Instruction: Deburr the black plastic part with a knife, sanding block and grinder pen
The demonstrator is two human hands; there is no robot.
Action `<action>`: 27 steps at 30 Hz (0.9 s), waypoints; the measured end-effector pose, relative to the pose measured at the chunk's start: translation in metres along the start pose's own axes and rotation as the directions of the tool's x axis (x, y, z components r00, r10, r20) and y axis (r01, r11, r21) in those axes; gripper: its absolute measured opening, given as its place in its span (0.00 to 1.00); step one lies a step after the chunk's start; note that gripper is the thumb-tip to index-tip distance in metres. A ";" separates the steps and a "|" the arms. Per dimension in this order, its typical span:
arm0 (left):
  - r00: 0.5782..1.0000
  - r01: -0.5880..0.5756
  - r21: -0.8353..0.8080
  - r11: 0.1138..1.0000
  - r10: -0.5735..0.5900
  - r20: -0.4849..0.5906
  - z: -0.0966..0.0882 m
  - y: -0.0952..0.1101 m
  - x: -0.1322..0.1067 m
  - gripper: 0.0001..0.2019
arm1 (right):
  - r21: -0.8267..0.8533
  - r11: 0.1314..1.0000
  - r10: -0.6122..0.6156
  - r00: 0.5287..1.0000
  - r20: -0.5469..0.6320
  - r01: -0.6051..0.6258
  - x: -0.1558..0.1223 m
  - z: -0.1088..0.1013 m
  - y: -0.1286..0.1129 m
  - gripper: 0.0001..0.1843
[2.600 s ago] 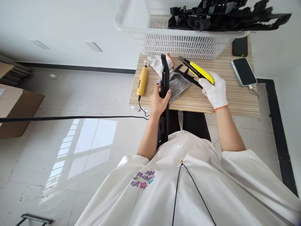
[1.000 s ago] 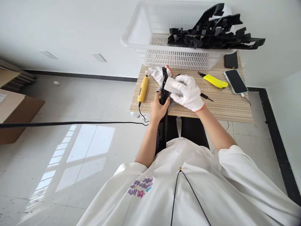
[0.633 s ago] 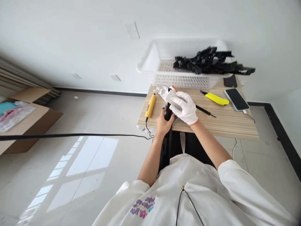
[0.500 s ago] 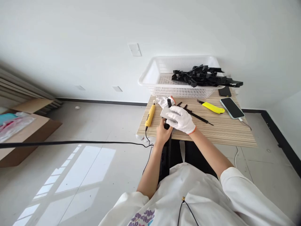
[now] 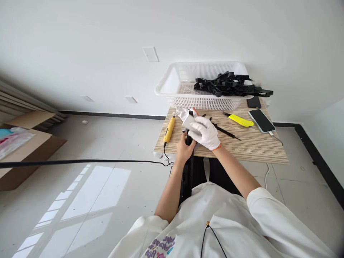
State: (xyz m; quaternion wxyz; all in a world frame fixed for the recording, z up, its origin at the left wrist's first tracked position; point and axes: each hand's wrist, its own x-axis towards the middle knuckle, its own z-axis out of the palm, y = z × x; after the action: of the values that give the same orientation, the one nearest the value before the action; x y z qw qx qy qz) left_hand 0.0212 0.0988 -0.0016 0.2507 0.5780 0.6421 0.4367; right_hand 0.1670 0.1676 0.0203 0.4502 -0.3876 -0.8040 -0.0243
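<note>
My bare left hand (image 5: 184,149) is closed around a long black plastic part (image 5: 189,168), which runs from the tabletop down toward my lap. My right hand (image 5: 206,133), in a white knit glove with an orange cuff, grips a flat light-grey block (image 5: 188,122). The block lies against the upper end of the black part, just above my left fingers. The exact contact is hidden by the glove. Left of my hands rests a yellow corded handheld tool (image 5: 169,129) with a small white tip. Behind them lies a crumpled white glove (image 5: 182,113).
A white plastic basket (image 5: 172,84) holding several black plastic parts (image 5: 228,85) stands at the table's back. On the striped table (image 5: 258,148) are a slim black tool (image 5: 225,132), a yellow utility knife (image 5: 240,120) and a phone (image 5: 262,120). A black cable (image 5: 80,162) crosses at left.
The view has shifted slightly. My right hand and the grey block have moved a little along the black part; my left hand keeps its hold.
</note>
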 end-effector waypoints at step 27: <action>1.000 -0.018 0.038 0.999 0.018 -0.006 0.001 0.000 -0.001 0.17 | -0.017 1.000 -0.024 0.995 0.099 0.025 0.000 0.008 0.000 0.17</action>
State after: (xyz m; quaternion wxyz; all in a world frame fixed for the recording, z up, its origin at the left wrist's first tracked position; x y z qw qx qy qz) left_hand 0.0217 0.0984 -0.0024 0.2337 0.5873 0.6458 0.4283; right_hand 0.1612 0.1707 0.0155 0.4060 -0.3826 -0.8297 -0.0180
